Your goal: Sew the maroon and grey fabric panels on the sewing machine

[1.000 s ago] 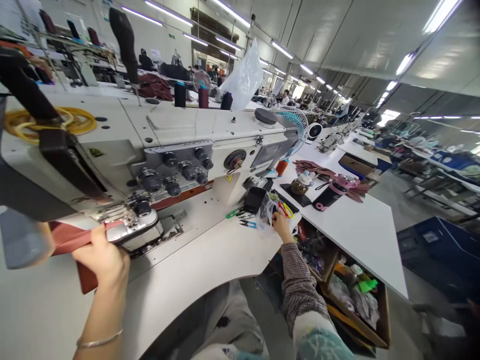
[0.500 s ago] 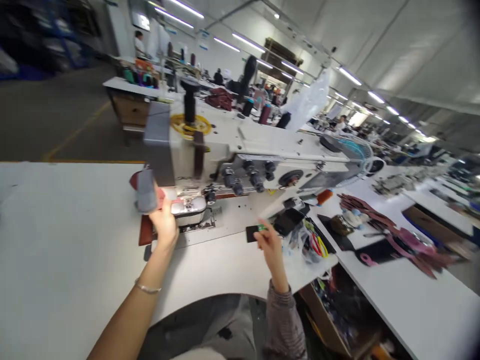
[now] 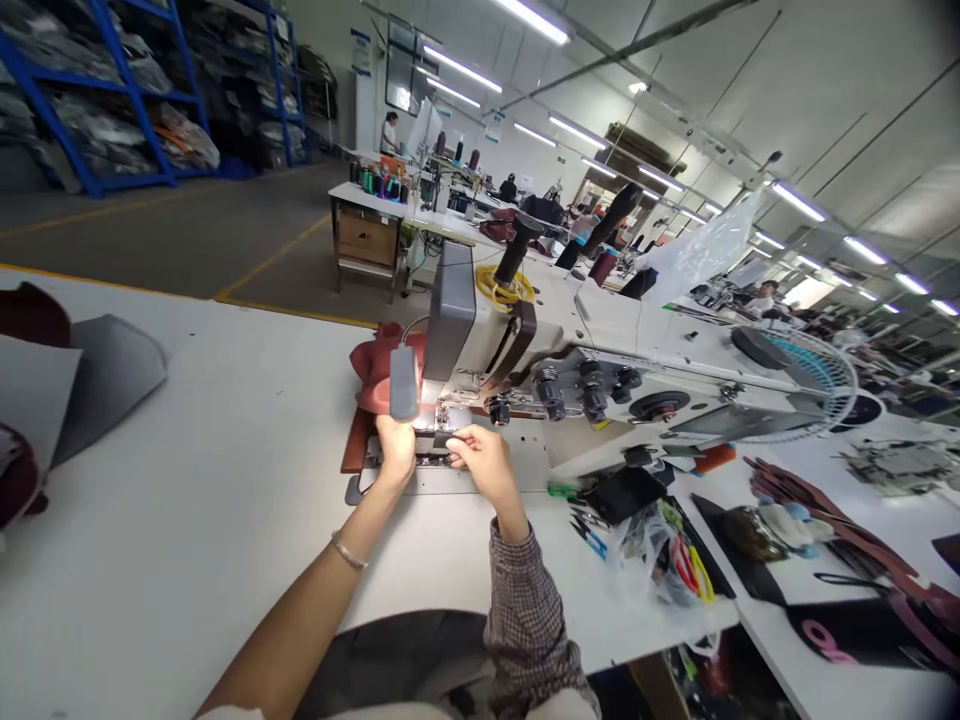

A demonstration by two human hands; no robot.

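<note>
A reddish-brown leather piece (image 3: pixel 369 372) lies bunched at the left end of the sewing machine (image 3: pixel 517 350). My left hand (image 3: pixel 395 452) is closed at its near edge, beside the needle area. A grey lamp-like head (image 3: pixel 403 384) hangs in front and hides some of those fingers. My right hand (image 3: pixel 484 462) is closed, thumb and forefinger pinching a small black piece (image 3: pixel 442 439) close to the presser foot (image 3: pixel 442 415). The two hands are a short gap apart, over the metal bed of the machine.
Green-handled snips (image 3: pixel 562 491), blue-handled snips (image 3: pixel 591 540), a black pouch (image 3: pixel 626 494) and a plastic bag (image 3: pixel 652 550) with red and yellow handles lie to the right. Grey sheet material (image 3: pixel 112 375) lies at the left on the white table (image 3: pixel 225 520).
My right hand has moved left from the table beside the green snips to the needle area, with the small black piece. My left hand stays by the leather; the view has swung left.
</note>
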